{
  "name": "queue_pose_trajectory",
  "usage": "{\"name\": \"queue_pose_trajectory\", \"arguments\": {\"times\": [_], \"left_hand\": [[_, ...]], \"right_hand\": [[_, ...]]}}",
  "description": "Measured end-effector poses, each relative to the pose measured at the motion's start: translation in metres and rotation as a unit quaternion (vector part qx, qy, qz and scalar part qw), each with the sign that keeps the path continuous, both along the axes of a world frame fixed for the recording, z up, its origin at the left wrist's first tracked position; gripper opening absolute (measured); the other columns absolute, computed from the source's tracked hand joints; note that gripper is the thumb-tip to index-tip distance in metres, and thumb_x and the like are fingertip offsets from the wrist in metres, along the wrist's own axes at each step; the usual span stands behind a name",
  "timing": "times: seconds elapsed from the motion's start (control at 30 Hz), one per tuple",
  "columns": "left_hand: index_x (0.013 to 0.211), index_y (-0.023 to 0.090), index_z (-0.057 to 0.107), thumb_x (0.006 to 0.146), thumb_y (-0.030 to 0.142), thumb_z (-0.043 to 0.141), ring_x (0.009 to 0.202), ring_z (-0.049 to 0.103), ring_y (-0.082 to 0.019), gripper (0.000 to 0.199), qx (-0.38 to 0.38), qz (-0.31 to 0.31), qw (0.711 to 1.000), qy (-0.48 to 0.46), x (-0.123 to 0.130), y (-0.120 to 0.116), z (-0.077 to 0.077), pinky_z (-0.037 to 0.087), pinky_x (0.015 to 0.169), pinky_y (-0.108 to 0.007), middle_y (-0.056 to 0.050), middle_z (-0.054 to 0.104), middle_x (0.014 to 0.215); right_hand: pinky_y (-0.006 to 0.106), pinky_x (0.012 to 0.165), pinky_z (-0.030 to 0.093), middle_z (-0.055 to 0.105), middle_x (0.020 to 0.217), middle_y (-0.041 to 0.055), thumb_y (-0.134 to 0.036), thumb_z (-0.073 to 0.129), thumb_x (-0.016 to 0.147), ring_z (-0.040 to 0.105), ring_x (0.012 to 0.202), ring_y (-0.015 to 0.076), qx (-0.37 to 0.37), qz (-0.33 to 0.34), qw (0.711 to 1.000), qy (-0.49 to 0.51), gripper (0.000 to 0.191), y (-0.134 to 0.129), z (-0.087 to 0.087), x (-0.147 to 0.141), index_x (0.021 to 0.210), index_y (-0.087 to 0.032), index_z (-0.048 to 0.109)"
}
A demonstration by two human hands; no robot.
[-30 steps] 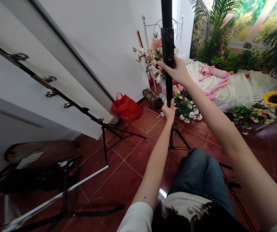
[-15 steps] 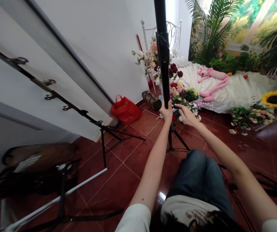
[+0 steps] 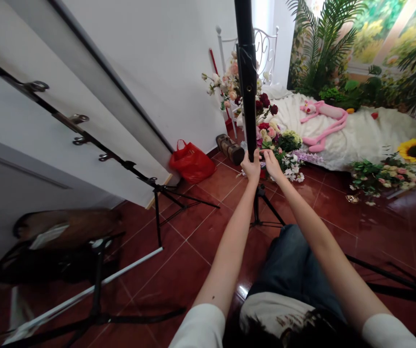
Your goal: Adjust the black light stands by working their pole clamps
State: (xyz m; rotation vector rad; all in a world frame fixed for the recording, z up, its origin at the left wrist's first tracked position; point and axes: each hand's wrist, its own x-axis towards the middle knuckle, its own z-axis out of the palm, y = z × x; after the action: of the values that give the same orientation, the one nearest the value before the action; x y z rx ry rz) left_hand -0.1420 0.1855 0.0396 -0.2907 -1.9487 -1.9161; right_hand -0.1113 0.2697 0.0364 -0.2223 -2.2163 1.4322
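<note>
A black light stand (image 3: 247, 104) rises upright in front of me, its tripod legs spread on the floor below. Around its pole, low down, my left hand (image 3: 251, 168) is closed with the thumb up. My right hand (image 3: 272, 165) is beside it on the right, thumb and fingers pinched at a small dark knob (image 3: 262, 158) on the pole's side. The fingertips hide most of that knob. Both arms reach straight out, and the hands are almost touching.
Artificial flowers (image 3: 271, 133) and a white-draped bed (image 3: 360, 140) with a pink plush toy (image 3: 329, 112) lie beyond the stand. A red bag (image 3: 192, 162) sits by the wall. Left are a clip-bearing black pole (image 3: 59, 118), a white tube (image 3: 131, 267) and another stand's legs (image 3: 97, 290).
My right hand has moved in toward the pole, and its extended fingers have closed into a pinch. The left hand keeps its hold on the pole. The view has shifted slightly.
</note>
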Motion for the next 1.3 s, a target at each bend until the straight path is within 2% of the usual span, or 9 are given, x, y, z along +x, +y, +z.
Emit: {"name": "queue_pose_trajectory", "arguments": {"times": [0.1,0.17,0.27,0.4,0.57,0.77,0.97,1.13,1.3], "left_hand": [[0.080,0.021,0.063,0.092,0.065,0.045,0.071,0.068,-0.016,0.050,-0.004,-0.003,1.000,0.003,-0.001,0.000,-0.002,0.051,0.075,-0.026,-0.004,0.069,0.071],[0.081,0.021,0.064,0.092,0.065,0.043,0.072,0.068,-0.016,0.050,-0.007,0.000,1.000,0.007,-0.002,0.000,-0.003,0.051,0.076,-0.026,-0.004,0.068,0.071],[0.081,0.021,0.064,0.092,0.065,0.044,0.070,0.067,-0.016,0.049,0.006,0.001,1.000,0.020,-0.003,0.001,-0.004,0.050,0.076,-0.026,-0.004,0.068,0.070],[0.081,0.020,0.063,0.091,0.066,0.045,0.069,0.067,-0.016,0.050,-0.004,0.010,1.000,0.017,-0.003,0.001,-0.003,0.049,0.075,-0.026,-0.003,0.068,0.070],[0.079,0.020,0.063,0.092,0.064,0.044,0.069,0.066,-0.017,0.050,-0.010,0.017,0.999,0.031,-0.002,0.000,-0.003,0.050,0.075,-0.027,-0.004,0.067,0.069],[0.078,0.020,0.062,0.093,0.062,0.044,0.068,0.066,-0.016,0.048,-0.005,0.026,0.999,0.039,-0.004,0.002,-0.005,0.050,0.073,-0.026,-0.003,0.066,0.067],[0.078,0.020,0.061,0.092,0.062,0.045,0.067,0.065,-0.016,0.047,0.000,0.029,0.999,0.036,-0.005,0.004,-0.007,0.050,0.074,-0.027,-0.002,0.066,0.068],[0.078,0.020,0.062,0.093,0.060,0.045,0.068,0.066,-0.015,0.046,-0.012,0.028,0.999,0.024,-0.003,0.002,-0.006,0.049,0.073,-0.025,-0.003,0.068,0.069],[0.078,0.019,0.063,0.094,0.058,0.045,0.069,0.067,-0.015,0.045,-0.009,0.022,0.999,0.024,-0.002,0.001,-0.006,0.050,0.073,-0.025,-0.003,0.068,0.070]], "right_hand": [[0.025,0.074,0.050,0.056,0.074,-0.0004,-0.051,0.035,0.099,0.061,0.074,0.0152,-0.096,-0.043,0.994,-0.009,0.031,-0.007,-0.013,-0.002,0.101,-0.023,0.047],[0.024,0.064,0.046,0.047,0.066,-0.0049,-0.055,0.040,0.097,0.055,0.063,0.0139,-0.140,-0.072,0.987,-0.002,0.032,-0.009,-0.018,-0.001,0.099,-0.023,0.044],[0.022,0.061,0.043,0.050,0.070,-0.0040,-0.061,0.049,0.091,0.054,0.064,0.0124,-0.143,-0.073,0.987,0.019,0.040,-0.008,-0.016,0.000,0.099,-0.023,0.044],[0.021,0.059,0.042,0.058,0.074,-0.0029,-0.062,0.061,0.083,0.053,0.061,0.0097,-0.172,-0.029,0.984,0.039,0.046,-0.004,-0.006,-0.006,0.099,-0.021,0.048],[0.019,0.047,0.033,0.049,0.051,-0.0105,-0.053,0.074,0.078,0.042,0.044,0.0074,-0.209,0.029,0.977,0.038,0.044,0.003,0.003,-0.008,0.097,-0.021,0.051],[0.019,0.039,0.022,0.044,0.046,-0.0126,-0.026,0.078,0.077,0.031,0.037,0.0042,-0.317,-0.021,0.946,-0.068,0.030,0.003,0.016,-0.017,0.093,-0.017,0.054],[0.020,0.040,0.022,0.041,0.041,-0.0116,-0.012,0.067,0.078,0.029,0.035,0.0041,-0.303,-0.103,0.941,-0.106,0.011,-0.009,0.028,-0.032,0.079,-0.016,0.056],[0.019,0.041,0.024,0.040,0.044,-0.0097,-0.022,0.063,0.081,0.032,0.038,0.0041,-0.288,-0.038,0.953,-0.082,0.020,-0.011,0.019,-0.022,0.065,-0.018,0.052],[0.018,0.043,0.024,0.044,0.051,-0.0078,-0.027,0.055,0.086,0.032,0.041,0.0041,-0.268,-0.004,0.963,-0.029,0.020,-0.009,0.006,-0.015,0.069,-0.017,0.057]]}}
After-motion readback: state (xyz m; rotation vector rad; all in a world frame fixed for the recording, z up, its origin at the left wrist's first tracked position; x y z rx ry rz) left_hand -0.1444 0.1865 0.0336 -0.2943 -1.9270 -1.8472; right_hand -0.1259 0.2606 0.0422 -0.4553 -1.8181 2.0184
